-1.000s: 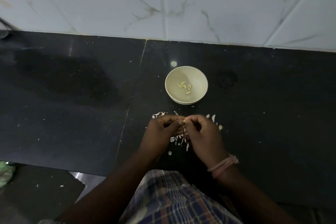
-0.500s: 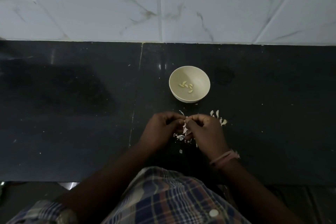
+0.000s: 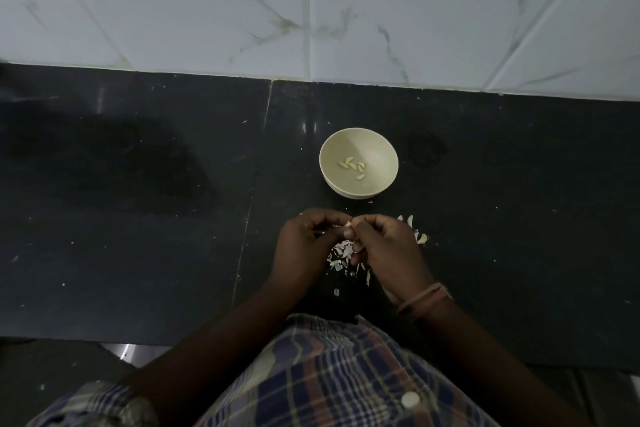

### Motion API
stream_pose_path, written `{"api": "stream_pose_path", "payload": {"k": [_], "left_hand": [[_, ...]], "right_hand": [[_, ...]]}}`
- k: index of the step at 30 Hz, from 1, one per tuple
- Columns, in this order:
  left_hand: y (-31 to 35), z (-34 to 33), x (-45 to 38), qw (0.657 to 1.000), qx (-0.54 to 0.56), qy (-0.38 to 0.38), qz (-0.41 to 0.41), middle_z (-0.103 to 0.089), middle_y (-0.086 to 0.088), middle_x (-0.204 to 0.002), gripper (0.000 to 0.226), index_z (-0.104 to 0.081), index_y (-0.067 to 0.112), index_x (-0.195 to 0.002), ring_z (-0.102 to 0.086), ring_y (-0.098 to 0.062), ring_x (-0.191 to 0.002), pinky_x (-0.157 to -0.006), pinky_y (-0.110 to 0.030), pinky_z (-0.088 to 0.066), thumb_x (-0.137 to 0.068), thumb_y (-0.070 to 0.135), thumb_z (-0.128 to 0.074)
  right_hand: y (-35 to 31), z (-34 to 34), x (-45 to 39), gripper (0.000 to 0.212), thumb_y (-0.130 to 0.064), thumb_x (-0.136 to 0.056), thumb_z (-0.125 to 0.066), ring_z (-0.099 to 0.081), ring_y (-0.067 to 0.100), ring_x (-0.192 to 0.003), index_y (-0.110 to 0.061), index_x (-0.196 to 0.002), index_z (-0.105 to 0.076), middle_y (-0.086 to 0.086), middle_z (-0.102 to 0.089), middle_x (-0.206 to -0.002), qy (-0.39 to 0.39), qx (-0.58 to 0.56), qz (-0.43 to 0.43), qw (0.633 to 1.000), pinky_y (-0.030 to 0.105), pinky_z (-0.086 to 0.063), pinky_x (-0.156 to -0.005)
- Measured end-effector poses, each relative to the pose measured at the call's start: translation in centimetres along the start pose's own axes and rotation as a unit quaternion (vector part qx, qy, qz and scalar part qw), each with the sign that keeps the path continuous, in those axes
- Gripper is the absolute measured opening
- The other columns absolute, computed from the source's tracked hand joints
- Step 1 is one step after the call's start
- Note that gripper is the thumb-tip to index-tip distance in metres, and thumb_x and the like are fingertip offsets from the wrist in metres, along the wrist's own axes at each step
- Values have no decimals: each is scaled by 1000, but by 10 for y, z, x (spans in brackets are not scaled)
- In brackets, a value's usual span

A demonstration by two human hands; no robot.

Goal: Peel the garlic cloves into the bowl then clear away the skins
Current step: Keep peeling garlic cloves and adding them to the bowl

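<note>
A black stone counter (image 3: 138, 218) with a seam down its middle and pale specks runs along a wall (image 3: 415, 10) of white, grey-veined tiles. The light is dim. No writing can be read anywhere.

A cream bowl (image 3: 381, 152) stands on the counter beyond the hands and holds a few peeled yellowish cloves (image 3: 351, 165). Just nearer than the bowl, the left hand (image 3: 304, 250) and right hand (image 3: 388, 250) meet, fingers curled, pinching a small pale clove (image 3: 348, 225) between their tips. White papery skins (image 3: 341, 255) lie scattered on the counter under and between the hands. More pale garlic pieces (image 3: 417, 234) lie just right of the right hand. A pink band (image 3: 424, 298) circles the right wrist; a plaid shirt (image 3: 329, 374) fills the bottom.
</note>
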State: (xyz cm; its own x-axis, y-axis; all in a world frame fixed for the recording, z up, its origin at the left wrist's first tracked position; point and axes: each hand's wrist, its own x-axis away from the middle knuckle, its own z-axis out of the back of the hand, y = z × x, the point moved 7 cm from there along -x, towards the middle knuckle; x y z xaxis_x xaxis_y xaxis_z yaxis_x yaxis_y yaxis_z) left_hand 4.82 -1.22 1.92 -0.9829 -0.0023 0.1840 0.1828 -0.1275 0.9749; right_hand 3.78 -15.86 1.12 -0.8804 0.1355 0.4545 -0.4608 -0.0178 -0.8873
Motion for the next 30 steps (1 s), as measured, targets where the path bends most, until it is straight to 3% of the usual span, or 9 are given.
{"api": "stream_pose_path", "payload": {"k": [4,7,12,16,19,24,30], "left_hand": [[-2,0,1,998,66,-7,7,-80,-1,-90,18,-81,14,-94,-75,-16,-88,-80,-24,-57,-88,0,-72],[-16,-6,3,988,146,-12,58,-78,-12,-96,14,-79,13,-99,-73,-27,-92,-87,-40,-58,-93,5,-69],[-33,-19,5,903,392,15,172,-75,-11,-96,18,-69,3,-105,-70,-15,-84,-77,-23,-59,-89,9,-64],[-35,-22,7,861,461,27,214,-75,-14,-98,14,-68,4,-104,-71,-15,-83,-74,-21,-60,-92,8,-63],[-34,-23,10,861,457,22,224,-74,-14,-98,7,-67,6,-98,-71,-16,-82,-73,-21,-59,-96,5,-60],[-32,-19,10,873,435,27,220,-74,-13,-94,5,-66,5,-97,-72,-16,-79,-71,-22,-60,-92,5,-63],[-30,-15,9,886,421,38,189,-75,-19,-96,2,-65,2,-89,-75,-24,-87,-76,-27,-61,-90,0,-65]], "right_hand": [[-1,-2,-3,20,-13,-100,-55,-52,18,-46,-3,-93,-71,11,-59,-66,-13,-10,0,1000,24,-41,-44],[-1,-4,-4,19,-11,-100,-55,-52,16,-46,-3,-91,-70,10,-58,-67,-17,-38,-5,999,29,-43,-48],[12,1,-5,16,-6,-98,-57,-56,14,-48,-3,-86,-67,2,-60,-60,-6,-78,-28,997,40,-47,-61],[10,17,-3,6,-1,-94,-64,-70,21,-63,-1,-91,-69,7,-72,-72,31,-89,-3,996,36,-60,-69],[0,22,-4,12,3,-92,-65,-75,22,-71,-7,-91,-73,8,-76,-82,42,-30,48,998,39,-62,-75],[-16,16,3,18,-6,-89,-66,-72,3,-81,-20,-91,-77,-9,-76,-84,48,151,145,977,32,-60,-82],[-37,7,15,7,-13,-88,-74,-67,3,-84,-16,-94,-76,-9,-70,-90,40,230,272,934,24,-55,-76]]}}
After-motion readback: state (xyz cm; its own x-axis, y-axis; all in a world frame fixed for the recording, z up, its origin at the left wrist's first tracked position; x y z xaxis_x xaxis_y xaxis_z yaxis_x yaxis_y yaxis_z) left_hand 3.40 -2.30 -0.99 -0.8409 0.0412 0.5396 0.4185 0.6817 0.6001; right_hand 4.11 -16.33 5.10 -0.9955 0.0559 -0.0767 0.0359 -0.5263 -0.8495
